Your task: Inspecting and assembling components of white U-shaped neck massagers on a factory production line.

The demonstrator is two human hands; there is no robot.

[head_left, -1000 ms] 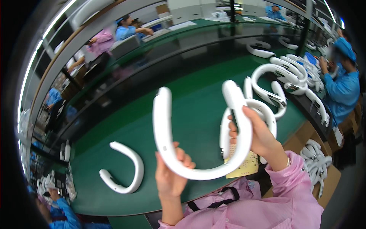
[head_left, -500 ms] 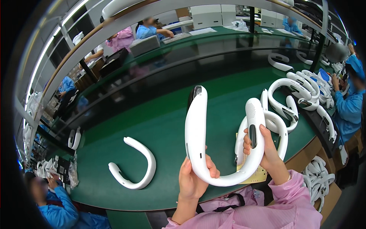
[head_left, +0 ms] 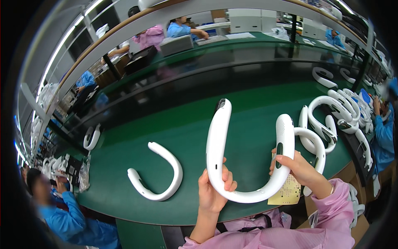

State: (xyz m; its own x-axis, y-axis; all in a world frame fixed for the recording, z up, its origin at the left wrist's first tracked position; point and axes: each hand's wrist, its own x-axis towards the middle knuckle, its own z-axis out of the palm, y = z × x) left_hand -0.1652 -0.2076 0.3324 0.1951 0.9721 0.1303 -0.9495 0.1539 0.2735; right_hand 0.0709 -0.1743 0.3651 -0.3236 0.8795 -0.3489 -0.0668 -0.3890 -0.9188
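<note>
I hold a white U-shaped neck fan (head_left: pixel 217 153) up over the green table, its two arms pointing away from me. My left hand (head_left: pixel 213 193) is closed around the lower left bend, fingers wrapped over the inner side. On the other arm, my right hand (head_left: pixel 304 169) grips from the right, and its thumb lies by the lower end of a dark oval panel (head_left: pixel 280 152). Small perforations show near that arm's tip. A second white neck fan (head_left: pixel 177 176) lies on the table to the left, touched by neither hand.
More neck fans (head_left: pixel 318 147) cluster on the right, some on a black strip (head_left: pixel 358 168). Under my right hand is a yellow card (head_left: pixel 286 195). An open cardboard box (head_left: pixel 362 226) stands low at the right. Co-workers in blue sit at both sides; a rail (head_left: pixel 137 20) crosses overhead.
The view has shifted, so the table and its things sit farther right in the picture. On the held neck fan, my right thumb has come down to the dark panel's lower end.
</note>
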